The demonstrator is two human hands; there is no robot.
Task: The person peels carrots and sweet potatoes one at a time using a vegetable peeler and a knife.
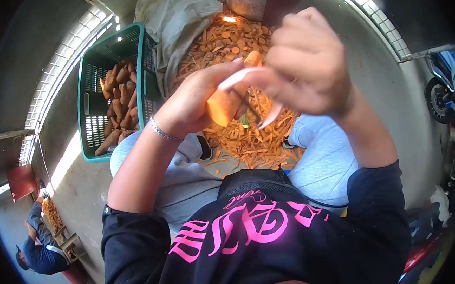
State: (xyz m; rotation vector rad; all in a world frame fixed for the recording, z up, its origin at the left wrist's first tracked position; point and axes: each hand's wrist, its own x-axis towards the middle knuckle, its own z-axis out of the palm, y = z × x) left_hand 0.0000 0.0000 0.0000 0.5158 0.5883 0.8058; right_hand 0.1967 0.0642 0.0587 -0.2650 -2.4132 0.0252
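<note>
My left hand (196,94), with a bracelet at the wrist, holds an orange-fleshed sweet potato (221,108) whose cut end faces me. Closed around a pale pink peeler (244,77), my right hand (311,64) is just right of the sweet potato, and the tool lies across it. Part of the sweet potato shows beyond the peeler. Below both hands, orange peelings (261,140) cover the floor between my legs, with round cut slices (226,43) farther ahead.
A green crate (85,124) of unpeeled sweet potatoes (123,99) stands at the left, beside a pale sack (178,15). Another person (44,257) sits at the far left. A motorcycle (445,87) is at the right edge.
</note>
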